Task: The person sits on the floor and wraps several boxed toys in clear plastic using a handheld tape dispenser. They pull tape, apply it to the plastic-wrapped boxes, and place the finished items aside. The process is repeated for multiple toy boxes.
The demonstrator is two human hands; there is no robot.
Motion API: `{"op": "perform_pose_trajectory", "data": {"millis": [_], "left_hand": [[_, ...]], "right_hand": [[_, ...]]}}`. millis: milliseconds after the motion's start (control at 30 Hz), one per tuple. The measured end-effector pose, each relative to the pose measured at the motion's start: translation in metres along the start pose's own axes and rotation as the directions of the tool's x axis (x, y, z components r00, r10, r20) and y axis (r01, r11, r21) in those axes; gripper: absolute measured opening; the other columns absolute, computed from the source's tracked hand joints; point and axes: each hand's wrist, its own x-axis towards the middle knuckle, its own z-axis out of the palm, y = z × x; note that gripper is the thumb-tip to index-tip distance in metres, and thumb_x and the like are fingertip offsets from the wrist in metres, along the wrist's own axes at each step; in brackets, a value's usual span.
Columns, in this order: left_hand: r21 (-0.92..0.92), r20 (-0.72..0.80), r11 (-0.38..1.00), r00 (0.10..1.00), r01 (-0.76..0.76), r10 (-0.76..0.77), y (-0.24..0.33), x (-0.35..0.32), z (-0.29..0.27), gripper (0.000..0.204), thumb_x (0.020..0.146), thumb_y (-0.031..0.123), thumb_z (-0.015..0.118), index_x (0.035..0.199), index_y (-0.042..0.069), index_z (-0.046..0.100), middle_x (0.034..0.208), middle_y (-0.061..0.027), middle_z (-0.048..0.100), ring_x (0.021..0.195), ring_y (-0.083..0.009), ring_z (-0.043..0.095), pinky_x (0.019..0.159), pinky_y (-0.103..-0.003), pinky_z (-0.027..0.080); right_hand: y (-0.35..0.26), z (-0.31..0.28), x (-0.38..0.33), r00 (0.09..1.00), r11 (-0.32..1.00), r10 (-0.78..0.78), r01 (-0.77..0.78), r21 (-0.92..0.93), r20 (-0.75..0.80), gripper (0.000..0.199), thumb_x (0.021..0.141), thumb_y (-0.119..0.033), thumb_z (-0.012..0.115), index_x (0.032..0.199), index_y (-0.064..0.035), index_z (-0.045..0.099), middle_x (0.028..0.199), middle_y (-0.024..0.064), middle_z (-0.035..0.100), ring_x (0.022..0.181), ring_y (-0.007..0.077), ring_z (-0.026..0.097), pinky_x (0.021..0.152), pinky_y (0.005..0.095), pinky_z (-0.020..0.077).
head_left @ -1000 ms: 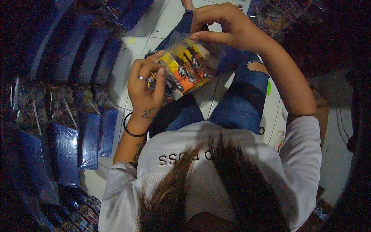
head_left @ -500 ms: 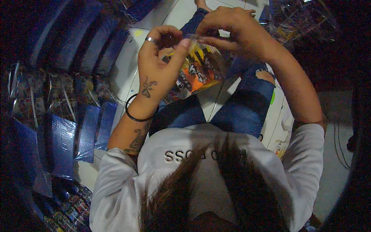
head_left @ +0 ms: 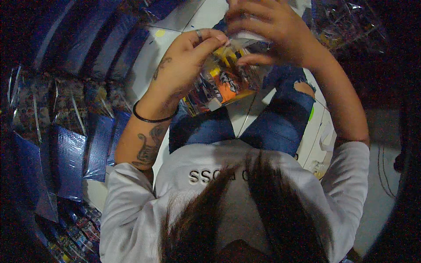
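Observation:
A clear plastic bag (head_left: 230, 83) with orange, yellow and dark printed contents hangs above my lap. My left hand (head_left: 188, 57) pinches its upper edge between thumb and fingers. Over the bag's right side is my right hand (head_left: 280, 35), with fingers stretched out and thumb apart; they are slightly blurred. The right thumb overlaps the bag's upper right part, and I cannot tell whether it touches. Nothing shows between the right thumb and fingers.
Rows of dark blue panels (head_left: 70, 162) and clear-wrapped packages (head_left: 68, 105) line the left side. More shiny plastic packaging (head_left: 351, 26) lies at the far right. My legs in torn jeans (head_left: 276, 118) rest on the white tiled floor (head_left: 153, 48). A cable (head_left: 380, 171) lies at right.
My right hand has come off the bag's upper edge, moving up with its fingers spreading. My left hand has turned and keeps its pinch; the bag has tilted slightly.

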Motion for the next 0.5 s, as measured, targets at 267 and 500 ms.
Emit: {"op": "perform_pose_trajectory", "data": {"millis": [267,500], "left_hand": [[0.769,0.243,0.487,0.894,-0.415,0.377,0.017,0.001,-0.015,0.028,0.089,0.028,0.059,0.093,0.001,0.064,0.090,-0.0049,0.065,0.083,-0.0111,0.061,0.076,-0.024,0.047],[0.031,0.150,0.988,0.976,0.153,-0.156,0.002,0.006,-0.016,0.027,0.084,0.031,0.063,0.095,0.006,0.065,0.082,-0.0079,0.064,0.076,-0.0128,0.060,0.076,-0.024,0.046]], "right_hand": [[0.015,-0.009,0.012,0.887,0.995,0.055,-0.086,0.047,0.458,0.013,0.078,-0.014,0.065,0.090,-0.0080,0.062,0.098,0.0060,0.054,0.094,0.0245,0.051,0.084,0.0400,0.0380],[0.001,-0.004,0.007,0.967,0.958,-0.082,0.143,-0.248,0.243,0.013,0.081,-0.013,0.063,0.092,-0.0066,0.063,0.097,0.0053,0.055,0.094,0.0237,0.050,0.087,0.0410,0.0373]]}}
